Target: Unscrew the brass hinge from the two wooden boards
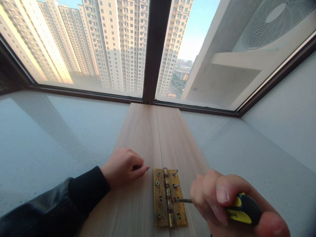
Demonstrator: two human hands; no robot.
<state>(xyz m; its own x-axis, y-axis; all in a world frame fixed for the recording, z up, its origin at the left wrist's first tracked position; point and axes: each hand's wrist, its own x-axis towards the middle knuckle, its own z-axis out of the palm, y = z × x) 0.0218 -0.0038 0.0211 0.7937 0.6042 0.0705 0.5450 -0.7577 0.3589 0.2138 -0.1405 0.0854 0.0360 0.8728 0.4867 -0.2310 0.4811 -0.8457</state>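
A brass hinge (168, 198) lies across the seam of two light wooden boards (150, 138) on a windowsill. Several screws stand in its holes, some sticking up on the right leaf. My right hand (232, 204) grips a screwdriver with a black and yellow handle (243, 210); its metal tip meets a screw on the hinge's right leaf. My left hand (123, 166), in a dark sleeve, rests on the left board just left of the hinge, fingers curled loosely with the index finger pointing toward the hinge. Nothing shows in that hand.
The boards run from the near edge to the dark window frame (154, 49). A grey speckled sill (49, 138) spreads on both sides. A white wall (291, 112) rises at the right. Tall buildings and an outdoor fan unit (274, 19) show through the glass.
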